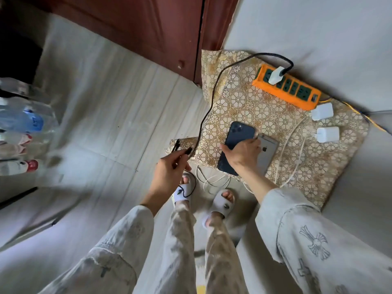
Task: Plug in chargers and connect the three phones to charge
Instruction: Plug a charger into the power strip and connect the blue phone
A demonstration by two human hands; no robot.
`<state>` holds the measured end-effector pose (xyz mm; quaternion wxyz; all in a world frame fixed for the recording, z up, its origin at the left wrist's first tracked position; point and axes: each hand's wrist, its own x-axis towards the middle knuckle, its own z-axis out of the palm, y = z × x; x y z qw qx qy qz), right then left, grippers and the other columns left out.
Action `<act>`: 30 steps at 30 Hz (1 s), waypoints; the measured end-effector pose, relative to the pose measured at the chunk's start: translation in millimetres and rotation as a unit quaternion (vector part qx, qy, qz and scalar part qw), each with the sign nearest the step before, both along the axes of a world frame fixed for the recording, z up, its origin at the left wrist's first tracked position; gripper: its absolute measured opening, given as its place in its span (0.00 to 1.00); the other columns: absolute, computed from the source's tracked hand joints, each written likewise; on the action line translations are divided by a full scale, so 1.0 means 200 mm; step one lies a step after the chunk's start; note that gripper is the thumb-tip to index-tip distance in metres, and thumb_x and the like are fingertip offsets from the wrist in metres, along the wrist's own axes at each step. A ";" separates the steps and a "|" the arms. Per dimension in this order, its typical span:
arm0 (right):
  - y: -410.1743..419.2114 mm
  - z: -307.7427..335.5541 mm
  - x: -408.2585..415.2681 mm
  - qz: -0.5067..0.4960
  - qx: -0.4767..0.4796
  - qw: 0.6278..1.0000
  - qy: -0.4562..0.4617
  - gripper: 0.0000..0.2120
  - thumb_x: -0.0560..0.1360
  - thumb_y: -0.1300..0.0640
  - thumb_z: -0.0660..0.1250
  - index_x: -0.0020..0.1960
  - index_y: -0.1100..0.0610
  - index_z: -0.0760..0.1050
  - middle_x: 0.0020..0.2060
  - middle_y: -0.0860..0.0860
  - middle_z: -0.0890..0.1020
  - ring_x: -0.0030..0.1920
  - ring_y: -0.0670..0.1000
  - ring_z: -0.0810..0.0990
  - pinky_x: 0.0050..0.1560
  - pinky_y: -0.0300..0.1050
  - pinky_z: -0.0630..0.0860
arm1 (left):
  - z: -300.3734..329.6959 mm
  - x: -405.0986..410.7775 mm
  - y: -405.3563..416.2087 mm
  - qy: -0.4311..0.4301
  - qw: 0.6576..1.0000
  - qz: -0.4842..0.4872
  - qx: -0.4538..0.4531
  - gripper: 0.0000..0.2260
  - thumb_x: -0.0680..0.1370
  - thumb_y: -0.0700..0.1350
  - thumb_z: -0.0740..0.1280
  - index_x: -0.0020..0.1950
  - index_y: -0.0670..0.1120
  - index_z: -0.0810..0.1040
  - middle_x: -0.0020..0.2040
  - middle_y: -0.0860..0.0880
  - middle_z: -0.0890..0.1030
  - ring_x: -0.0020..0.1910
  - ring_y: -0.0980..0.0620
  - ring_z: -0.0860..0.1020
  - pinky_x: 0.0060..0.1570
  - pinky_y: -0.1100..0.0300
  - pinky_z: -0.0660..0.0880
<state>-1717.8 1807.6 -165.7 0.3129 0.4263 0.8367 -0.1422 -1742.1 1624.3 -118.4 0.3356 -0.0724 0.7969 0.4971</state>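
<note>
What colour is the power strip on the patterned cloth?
Orange with green sockets, seen in the head view: power strip.

The light is soft and even, like daylight, with weak shadows and no glare. The wide lens bends the edges strongly. The bottles (20,124) at the left edge are smeared and blurred; the centre is sharp.

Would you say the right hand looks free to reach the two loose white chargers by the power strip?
Probably not yet: the right hand grips the dark phone. The loose chargers lie unobstructed on the patterned cloth.
</note>
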 end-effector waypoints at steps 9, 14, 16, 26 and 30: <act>-0.05 0.00 -0.05 -0.164 -0.021 0.986 0.030 0.53 0.64 0.46 0.75 0.72 0.66 0.45 0.66 0.63 0.61 0.63 0.62 0.63 0.55 0.57 0.71 | 0.03 -0.02 0.03 -0.053 0.998 -0.016 -0.020 0.08 0.77 0.38 0.60 0.52 0.42 0.79 0.31 0.51 0.76 0.19 0.60 0.68 0.20 0.72 0.64; 0.02 0.03 -0.02 -0.262 -0.100 0.956 0.088 0.46 0.61 0.48 0.75 0.70 0.60 0.55 0.63 0.62 0.63 0.63 0.62 0.64 0.58 0.56 0.70 | 0.04 -0.02 0.05 -0.064 0.997 -0.034 -0.023 0.07 0.77 0.39 0.61 0.47 0.46 0.78 0.29 0.51 0.74 0.19 0.60 0.68 0.19 0.72 0.63; 0.05 0.08 -0.03 -0.381 -0.181 0.897 0.132 0.36 0.61 0.50 0.74 0.64 0.59 0.64 0.61 0.60 0.69 0.58 0.58 0.70 0.55 0.51 0.74 | 0.04 -0.01 0.07 -0.059 0.997 -0.039 -0.016 0.06 0.77 0.40 0.62 0.47 0.47 0.78 0.27 0.49 0.72 0.19 0.59 0.67 0.19 0.71 0.63; 0.05 0.29 -0.03 -0.628 -0.416 0.633 0.175 0.16 0.64 0.53 0.74 0.43 0.55 0.70 0.39 0.57 0.76 0.45 0.55 0.74 0.39 0.50 0.73 | 0.15 0.05 0.16 0.059 0.992 -0.113 0.023 0.10 0.77 0.39 0.63 0.56 0.43 0.80 0.28 0.52 0.77 0.25 0.60 0.70 0.25 0.78 0.61; 0.04 0.31 -0.03 -0.643 -0.410 0.623 0.176 0.16 0.63 0.52 0.74 0.42 0.55 0.69 0.39 0.57 0.74 0.43 0.55 0.74 0.40 0.49 0.73 | 0.15 0.05 0.17 0.070 0.990 -0.121 0.014 0.09 0.76 0.40 0.63 0.54 0.45 0.81 0.23 0.63 0.73 0.23 0.63 0.68 0.25 0.76 0.61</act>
